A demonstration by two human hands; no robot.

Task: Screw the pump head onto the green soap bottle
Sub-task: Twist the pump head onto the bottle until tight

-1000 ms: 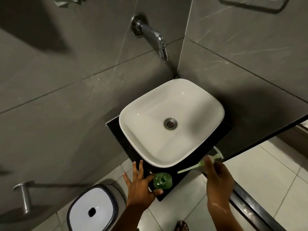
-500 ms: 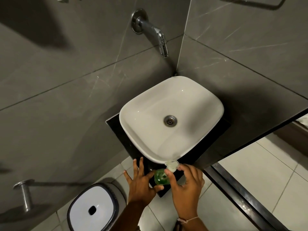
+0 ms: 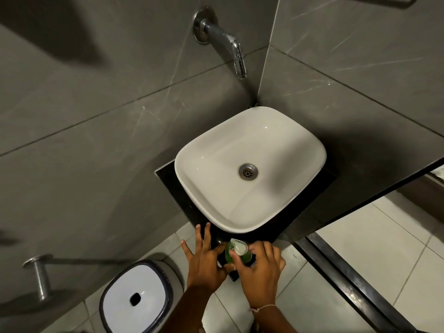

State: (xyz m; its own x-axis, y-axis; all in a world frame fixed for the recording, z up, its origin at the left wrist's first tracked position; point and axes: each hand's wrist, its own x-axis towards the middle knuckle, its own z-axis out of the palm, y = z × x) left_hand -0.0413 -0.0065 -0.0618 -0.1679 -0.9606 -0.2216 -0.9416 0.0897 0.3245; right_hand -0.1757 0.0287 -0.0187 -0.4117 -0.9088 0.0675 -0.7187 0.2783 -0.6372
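Both hands meet at the black worktop's [image 3: 182, 195] near corner: left hand [image 3: 206, 263] steadying the translucent green soap bottle [image 3: 229, 257], right hand [image 3: 260, 267] pinching the white plastic pump head [image 3: 239, 247] atop it.

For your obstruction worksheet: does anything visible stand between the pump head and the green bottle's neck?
Nothing visible does. The pump head already sits atop the green soap bottle, right hand on it, left hand steadying the bottle.

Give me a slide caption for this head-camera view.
Right hand seats pump head on green soap bottle, steadied by left hand.
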